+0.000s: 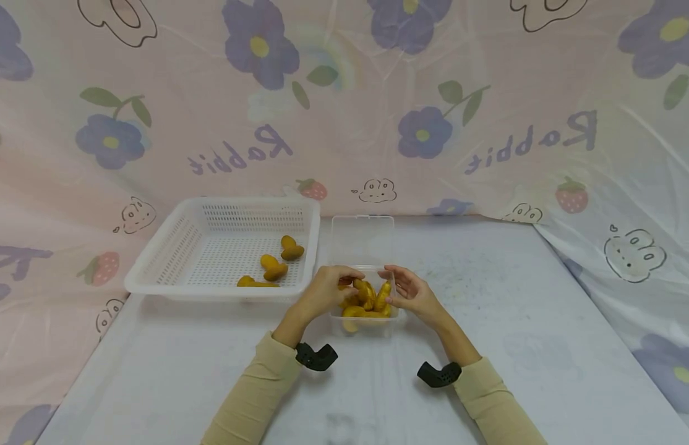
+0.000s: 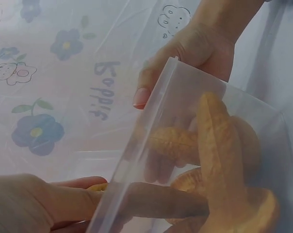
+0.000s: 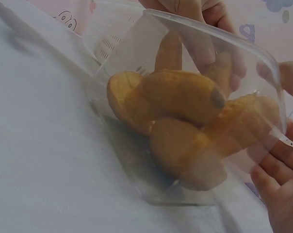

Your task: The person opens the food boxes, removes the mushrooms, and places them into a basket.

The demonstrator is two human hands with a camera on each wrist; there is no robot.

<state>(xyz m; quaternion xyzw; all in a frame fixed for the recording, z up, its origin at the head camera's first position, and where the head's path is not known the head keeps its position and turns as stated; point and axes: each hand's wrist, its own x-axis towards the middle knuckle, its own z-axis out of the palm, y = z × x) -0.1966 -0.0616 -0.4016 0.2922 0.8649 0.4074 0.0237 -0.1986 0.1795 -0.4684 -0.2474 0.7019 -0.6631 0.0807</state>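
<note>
The left hand (image 1: 329, 284) reaches into the box and seems to pinch a yellow mushroom (image 2: 97, 186), most of it hidden by thumb and fingers, while the right hand (image 1: 415, 292) lies relaxed around the box's right side, fingers loosely spread; how hard they press I cannot tell. To do this well, I would lower the pinched piece into a gap, stem angled beside its neighbours, and let the right fingers brace the wall so the light box does not skid; stems standing upright may foul the lid. The packed mushrooms (image 1: 382, 296) lean at mixed angles, with smooth, rounded caps and tapering, faintly ridged stems, matte enough to look foamy or rubbery. Around them the clear box (image 1: 380, 326) looks like thin, glossy plastic with rounded corners, its flat transparent lid (image 1: 362, 241) behind it. Farther out, to the left, a white slotted basket (image 1: 183, 289) of stiffer plastic bears three more mushrooms (image 1: 275, 269), the nearest partly hidden by the rim, all on a pale, lightly creased tabletop covering (image 1: 489, 296)
</note>
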